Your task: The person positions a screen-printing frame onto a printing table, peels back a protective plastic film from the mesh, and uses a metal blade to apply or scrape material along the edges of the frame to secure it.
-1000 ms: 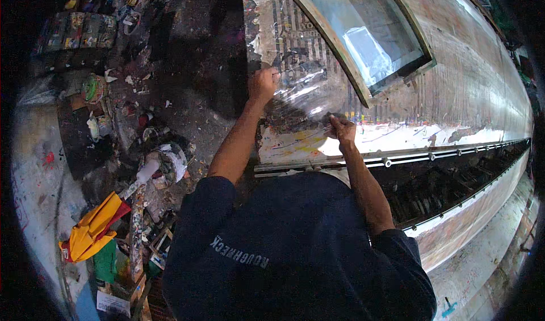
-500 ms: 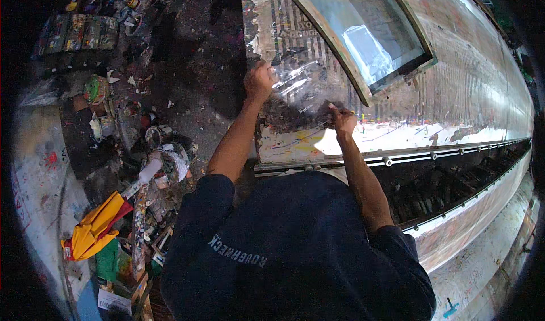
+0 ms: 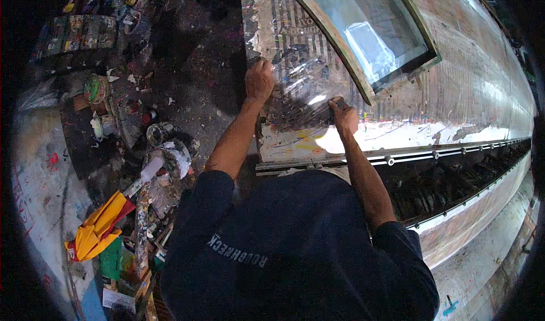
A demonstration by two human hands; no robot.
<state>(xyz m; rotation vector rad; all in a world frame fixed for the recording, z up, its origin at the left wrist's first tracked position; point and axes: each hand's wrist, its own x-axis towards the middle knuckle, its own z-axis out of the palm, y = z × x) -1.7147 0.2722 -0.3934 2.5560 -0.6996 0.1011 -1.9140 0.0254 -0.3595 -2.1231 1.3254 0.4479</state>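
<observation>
My left hand [image 3: 259, 80] is closed in a pinch on the left side of a crumpled clear plastic sheet [image 3: 301, 85], above the paint-stained worktable [image 3: 451, 88]. My right hand [image 3: 344, 116] grips the sheet’s right side, fingers curled. The sheet’s outline is hard to make out against the streaked, glossy surface. Just beyond my hands lies a wood-edged frame [image 3: 352, 65] with a translucent pane and a pale, shiny rectangular item [image 3: 369, 51] showing in it.
At left is paint-splattered clutter: containers [image 3: 96, 91], a bucket [image 3: 173, 162], a yellow-and-red cloth [image 3: 99, 224] and a green item [image 3: 110, 258]. A metal rail [image 3: 437, 155] runs along the table’s near edge above a dark trough. A blue T-handled tool [image 3: 450, 304] lies lower right.
Both hands have moved a little away from my body, the right one more so, and the glints on the plastic sheet between them have shifted.
</observation>
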